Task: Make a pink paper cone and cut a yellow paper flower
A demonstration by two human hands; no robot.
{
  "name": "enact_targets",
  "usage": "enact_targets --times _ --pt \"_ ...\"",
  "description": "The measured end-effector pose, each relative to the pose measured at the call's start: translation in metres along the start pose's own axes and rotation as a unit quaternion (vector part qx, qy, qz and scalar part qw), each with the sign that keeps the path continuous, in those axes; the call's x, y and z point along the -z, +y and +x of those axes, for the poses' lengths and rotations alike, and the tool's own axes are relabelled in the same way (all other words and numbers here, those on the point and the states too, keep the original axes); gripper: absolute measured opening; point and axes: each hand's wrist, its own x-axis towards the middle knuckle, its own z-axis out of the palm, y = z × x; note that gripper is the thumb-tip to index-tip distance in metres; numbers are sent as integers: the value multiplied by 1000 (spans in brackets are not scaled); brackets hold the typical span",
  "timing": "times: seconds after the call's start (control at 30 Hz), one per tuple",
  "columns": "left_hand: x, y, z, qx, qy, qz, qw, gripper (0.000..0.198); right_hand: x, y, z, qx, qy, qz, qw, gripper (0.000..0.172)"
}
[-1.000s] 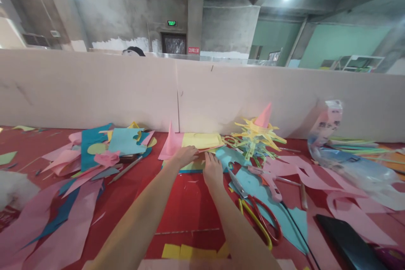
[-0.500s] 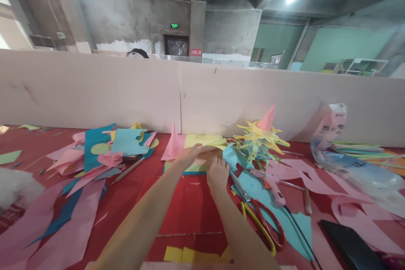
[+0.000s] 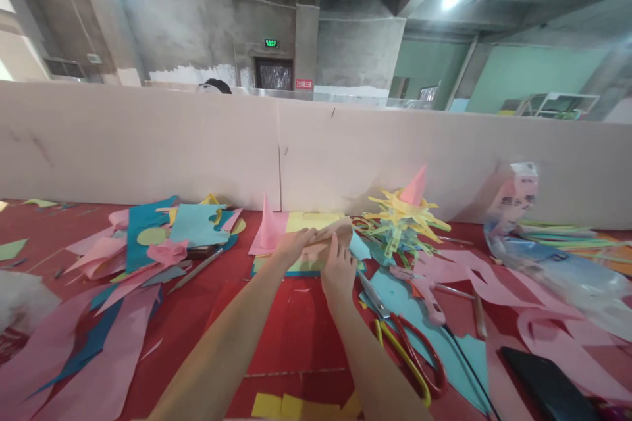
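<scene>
A curled, pale paper sheet (image 3: 344, 231) is in the middle of the red surface (image 3: 279, 322), up near the white board (image 3: 212, 145), and both hands are on it. The left hand (image 3: 295, 245) has its fingers at the near left end of the curl. The right hand (image 3: 338, 273) lies against the front of it, with its fingers a bit spread. I can't tell if either hand is pinching the paper, because the thumbs and some fingertips don't show well. To bend the paper nicely, I think it helps to press softly, go slowly, and keep the edges even. One hand should hold it steady while the other curls it; a hard squeeze could make a crease. Under the hands are more flat sheets, with a yellow sheet (image 3: 316, 218) at the back. A pink paper cone (image 3: 267, 229) stands just left of them. On the right are scissors (image 3: 419, 348) with red and yellow handles, a pink glue gun (image 3: 428, 299), and a spiky yellow paper piece (image 3: 390, 202). The inside of the curl is hard to see, and the hands hide part of the sheets below. A black phone (image 3: 540, 378) is cut off at the bottom.
</scene>
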Motion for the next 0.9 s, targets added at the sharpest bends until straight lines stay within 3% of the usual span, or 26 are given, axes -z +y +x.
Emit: enact_targets --times 0.23,0.43,0.63,0.9 --pt "-6 -7 7 23 4 10 1000 19 -1 0 -2 -34 -1 -13 999 51" --pt "-27 -20 13 18 49 -110 993 18 -3 2 -3 -35 -27 5 999 56" --pt "-48 -32 14 -14 51 -168 984 19 -2 3 -2 -42 -54 19 998 58" --pt "-53 -42 21 -15 44 -204 978 22 -3 4 -2 -35 -48 12 998 56"
